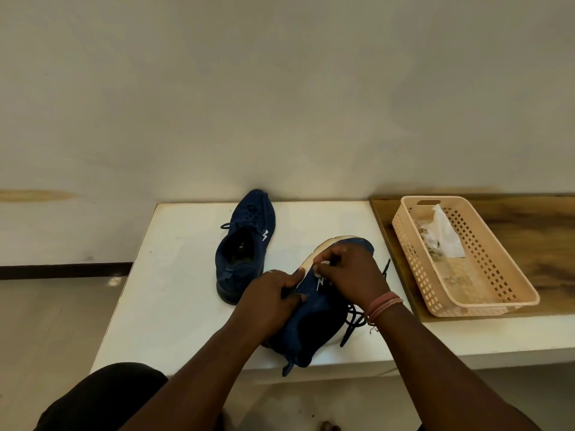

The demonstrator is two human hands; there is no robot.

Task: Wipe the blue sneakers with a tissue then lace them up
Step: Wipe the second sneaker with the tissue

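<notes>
Two blue sneakers lie on a white table [174, 275]. The far sneaker [245, 244] stands upright with its toe toward the wall, laces in place. The near sneaker [314, 318] is tipped on its side, its white sole [323, 247] facing left. My left hand [270, 300] grips this sneaker at the sole edge by the heel half. My right hand [351, 272] pinches a small white tissue [322, 269] against the sneaker's side near the sole. Loose dark laces [354, 318] trail out to the right under my right wrist.
A peach plastic basket [485, 284] with crumpled tissues [441, 234] stands on a wooden surface [535, 231] to the right. The wall rises just behind the table. My dark-clothed knee [102, 396] is at the lower left, below the table's front edge.
</notes>
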